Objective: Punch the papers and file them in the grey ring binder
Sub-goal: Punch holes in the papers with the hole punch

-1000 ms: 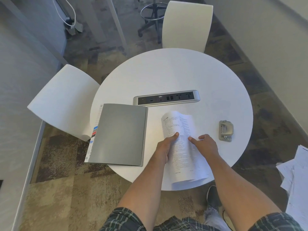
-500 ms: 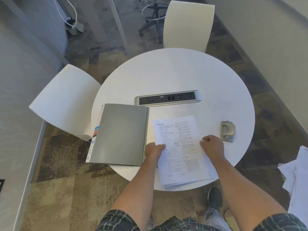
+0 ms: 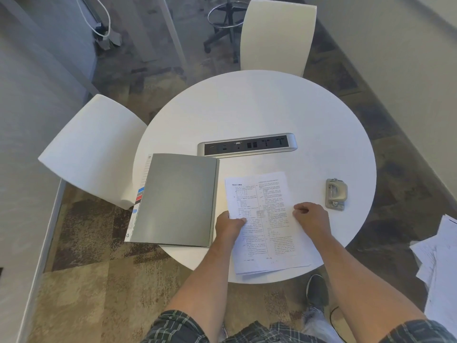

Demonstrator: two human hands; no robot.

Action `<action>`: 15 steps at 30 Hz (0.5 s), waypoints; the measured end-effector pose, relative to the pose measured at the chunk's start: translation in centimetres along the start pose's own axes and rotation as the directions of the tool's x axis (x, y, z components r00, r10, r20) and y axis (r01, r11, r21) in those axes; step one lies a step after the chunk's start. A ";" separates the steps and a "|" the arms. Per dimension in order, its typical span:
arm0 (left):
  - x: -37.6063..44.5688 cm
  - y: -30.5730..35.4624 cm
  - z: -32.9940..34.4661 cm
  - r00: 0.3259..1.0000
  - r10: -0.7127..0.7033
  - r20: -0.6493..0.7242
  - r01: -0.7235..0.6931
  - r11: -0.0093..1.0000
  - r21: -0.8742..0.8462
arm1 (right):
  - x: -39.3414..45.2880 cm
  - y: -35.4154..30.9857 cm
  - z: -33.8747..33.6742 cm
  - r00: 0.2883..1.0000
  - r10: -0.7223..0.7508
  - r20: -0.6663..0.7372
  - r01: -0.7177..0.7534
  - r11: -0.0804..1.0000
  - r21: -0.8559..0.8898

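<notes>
Change: since a second ago you are no longer flipping the top sheets up; the papers (image 3: pixel 265 224) are now lying flat, and your hands are sitting out at their two side edges instead of together at the middle.
Left hand: your left hand (image 3: pixel 228 227) is pinching the left edge of the stack, thumb lying on top, the other fingers tucked under where you cannot see them.
Right hand: your right hand (image 3: pixel 312 219) is resting curled on the right edge; the fingers are folded in, and whether they are gripping sheets or only pressing down cannot be told.
Papers: they are lying on the round table (image 3: pixel 247 107) between the binder and the punch, their near end hanging over the table rim toward you.
Grey ring binder: the grey ring binder (image 3: pixel 176 199) is lying closed just left of the papers, its near corner also overhanging.
Hole punch: the hole punch (image 3: pixel 336 193) is sitting untouched to the right, apart from your hand.
Risk, alignment: the bottom sheets are fanning out unevenly, so punching now is likely giving you offset holes.
Risk, slipping: the overhanging end is likely sliding off if you are letting go with both hands.
Risk, binder: opening it where it lies is probably tipping it off the edge.
</notes>
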State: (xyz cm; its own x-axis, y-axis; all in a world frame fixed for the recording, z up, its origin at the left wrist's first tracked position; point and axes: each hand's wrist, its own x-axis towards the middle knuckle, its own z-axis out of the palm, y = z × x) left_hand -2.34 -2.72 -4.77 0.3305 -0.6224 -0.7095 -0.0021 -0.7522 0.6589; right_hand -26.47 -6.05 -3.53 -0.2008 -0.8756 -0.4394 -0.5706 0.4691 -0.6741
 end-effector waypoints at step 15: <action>-0.5 0.7 -0.1 0.990 0.014 -0.141 -0.005 0.998 0.066 | 2.5 -0.5 -6.4 0.849 0.218 -0.482 -0.184 0.976 0.119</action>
State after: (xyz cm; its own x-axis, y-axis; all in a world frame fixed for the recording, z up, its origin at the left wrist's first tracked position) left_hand -2.40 -2.91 -3.95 0.4606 -0.5962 -0.6576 -0.0662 -0.7619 0.6443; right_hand -31.85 -9.20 -0.50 -0.6786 -0.6963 -0.2338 -0.4255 0.6322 -0.6476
